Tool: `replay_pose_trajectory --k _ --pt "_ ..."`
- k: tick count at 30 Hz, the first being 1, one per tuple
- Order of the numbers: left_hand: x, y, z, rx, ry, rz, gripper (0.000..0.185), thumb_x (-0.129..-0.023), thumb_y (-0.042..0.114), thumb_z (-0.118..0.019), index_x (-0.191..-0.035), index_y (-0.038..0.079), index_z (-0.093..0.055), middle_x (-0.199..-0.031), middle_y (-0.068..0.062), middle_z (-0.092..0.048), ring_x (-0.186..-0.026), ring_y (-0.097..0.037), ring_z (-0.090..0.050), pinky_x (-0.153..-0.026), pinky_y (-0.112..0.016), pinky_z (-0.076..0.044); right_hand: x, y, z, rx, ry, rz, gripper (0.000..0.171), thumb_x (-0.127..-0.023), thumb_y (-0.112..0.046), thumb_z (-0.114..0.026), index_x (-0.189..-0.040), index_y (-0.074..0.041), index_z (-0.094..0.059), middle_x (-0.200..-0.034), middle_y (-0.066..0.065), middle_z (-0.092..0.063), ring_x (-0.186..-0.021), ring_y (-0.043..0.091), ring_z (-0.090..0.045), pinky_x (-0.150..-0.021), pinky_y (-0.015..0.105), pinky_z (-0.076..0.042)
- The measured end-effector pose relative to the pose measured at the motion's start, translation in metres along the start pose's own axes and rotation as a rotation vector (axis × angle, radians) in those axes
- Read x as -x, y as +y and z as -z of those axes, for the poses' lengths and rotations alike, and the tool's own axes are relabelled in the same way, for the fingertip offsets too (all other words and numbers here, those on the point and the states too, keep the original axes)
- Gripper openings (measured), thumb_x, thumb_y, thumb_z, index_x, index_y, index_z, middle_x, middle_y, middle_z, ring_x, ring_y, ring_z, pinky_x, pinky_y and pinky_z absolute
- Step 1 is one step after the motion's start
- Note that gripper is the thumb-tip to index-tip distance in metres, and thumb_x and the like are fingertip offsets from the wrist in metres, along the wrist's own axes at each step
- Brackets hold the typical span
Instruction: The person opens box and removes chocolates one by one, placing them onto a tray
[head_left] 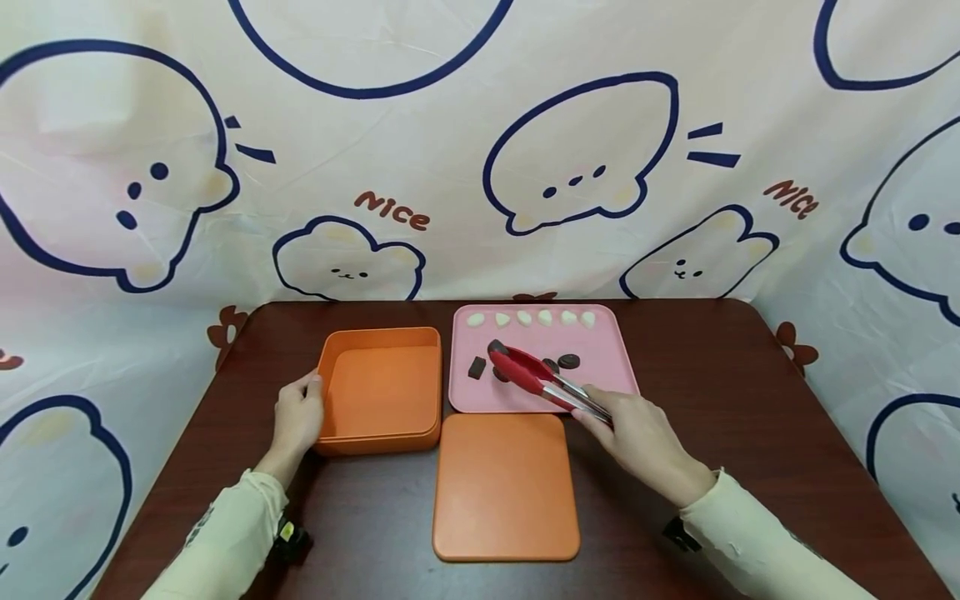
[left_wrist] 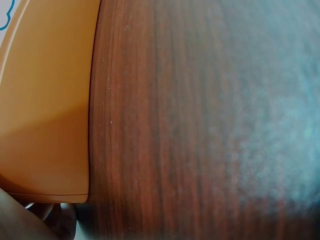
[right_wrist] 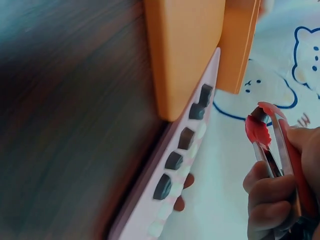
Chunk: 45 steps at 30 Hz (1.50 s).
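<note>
My right hand (head_left: 637, 433) grips metal tongs (right_wrist: 285, 160) with red tips, which pinch a small dark chocolate-like piece (right_wrist: 259, 114). In the head view the tongs slant over a pink tray (head_left: 607, 367). Several dark pieces lie on that tray, among them a rectangular one (head_left: 477, 367) and a round one (head_left: 569, 361). Small white pieces (head_left: 524, 317) form a row along its far edge. At the left, my left hand (head_left: 297, 417) holds the side wall of an open square orange box (head_left: 382, 383), thumb at the rim. Nothing lies inside the box.
An orange square lid (head_left: 506, 492) lies flat in front of the tray, just right of the box's near corner. Everything stands on a dark wood table (head_left: 720, 392). A white patterned curtain (head_left: 450, 150) hangs behind the table and at its sides.
</note>
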<state>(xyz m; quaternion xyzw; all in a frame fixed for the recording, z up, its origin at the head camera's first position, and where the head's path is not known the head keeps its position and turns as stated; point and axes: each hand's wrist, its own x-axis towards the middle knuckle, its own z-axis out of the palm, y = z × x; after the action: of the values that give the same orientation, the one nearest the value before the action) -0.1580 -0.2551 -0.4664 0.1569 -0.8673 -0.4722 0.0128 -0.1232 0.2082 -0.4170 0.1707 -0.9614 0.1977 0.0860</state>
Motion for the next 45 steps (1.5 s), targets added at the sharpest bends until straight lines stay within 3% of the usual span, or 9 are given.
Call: replay_pose_trajectory --k 6,10,13,20,28,45 --pt "0.0 0.002 -0.001 0.012 -0.004 0.009 0.054 -0.112 0.034 -0.026 -0.157 0.006 -0.034 -0.163 -0.02 -0.034 -0.152 -0.038 -0.029 -0.123 -0.056 -0.028 0.006 0.02 0.009 0.004 -0.006 -0.054 0.037 -0.096 -0.033 -0.07 -0.125 -0.011 -0.072 -0.095 0.008 -0.076 -0.067 0.015 -0.059 -0.058 0.036 -0.049" --pt "-0.001 0.005 -0.002 0.025 -0.017 0.012 0.054 -0.112 0.034 -0.026 -0.158 0.006 -0.032 -0.164 -0.019 -0.032 -0.152 -0.038 -0.028 -0.123 -0.057 -0.028 0.01 0.034 0.017 0.014 -0.027 -0.101 0.028 -0.097 -0.03 -0.069 -0.117 -0.011 -0.071 -0.069 -0.001 -0.06 -0.06 0.013 -0.047 -0.054 0.03 -0.039" --pt "-0.001 0.006 -0.002 0.026 -0.021 0.011 0.055 -0.112 0.034 -0.025 -0.159 0.007 -0.031 -0.164 -0.019 -0.031 -0.153 -0.038 -0.027 -0.123 -0.057 -0.027 0.013 0.044 0.022 0.018 -0.06 -0.136 0.031 -0.098 -0.029 -0.067 -0.122 -0.009 -0.069 -0.064 -0.003 -0.049 -0.058 0.014 -0.042 -0.053 0.029 -0.035" --pt "0.0 0.005 -0.003 0.024 -0.024 0.021 0.055 -0.112 0.034 -0.025 -0.158 0.005 -0.031 -0.164 -0.019 -0.031 -0.153 -0.038 -0.026 -0.123 -0.057 -0.026 0.024 0.07 0.029 0.017 -0.116 -0.202 0.029 -0.101 -0.029 -0.062 -0.122 -0.009 -0.067 -0.063 -0.002 -0.043 -0.055 0.013 -0.037 -0.047 0.029 -0.032" --pt "0.0 0.004 -0.002 0.02 -0.013 0.019 0.055 -0.112 0.035 -0.025 -0.158 0.006 -0.033 -0.163 -0.019 -0.033 -0.152 -0.037 -0.028 -0.123 -0.056 -0.028 0.029 0.09 0.031 -0.003 -0.173 -0.258 0.039 -0.105 -0.034 -0.056 -0.127 -0.004 -0.066 -0.062 -0.001 -0.042 -0.053 0.014 -0.038 -0.046 0.03 -0.032" --pt "0.0 0.003 0.0 0.025 -0.02 0.029 0.055 -0.112 0.034 -0.026 -0.159 0.006 -0.031 -0.164 -0.017 -0.031 -0.153 -0.037 -0.028 -0.123 -0.056 -0.028 0.021 0.096 0.031 -0.017 -0.243 -0.284 0.043 -0.106 -0.037 -0.053 -0.126 -0.002 -0.068 -0.06 -0.002 -0.042 -0.051 0.013 -0.038 -0.044 0.028 -0.031"
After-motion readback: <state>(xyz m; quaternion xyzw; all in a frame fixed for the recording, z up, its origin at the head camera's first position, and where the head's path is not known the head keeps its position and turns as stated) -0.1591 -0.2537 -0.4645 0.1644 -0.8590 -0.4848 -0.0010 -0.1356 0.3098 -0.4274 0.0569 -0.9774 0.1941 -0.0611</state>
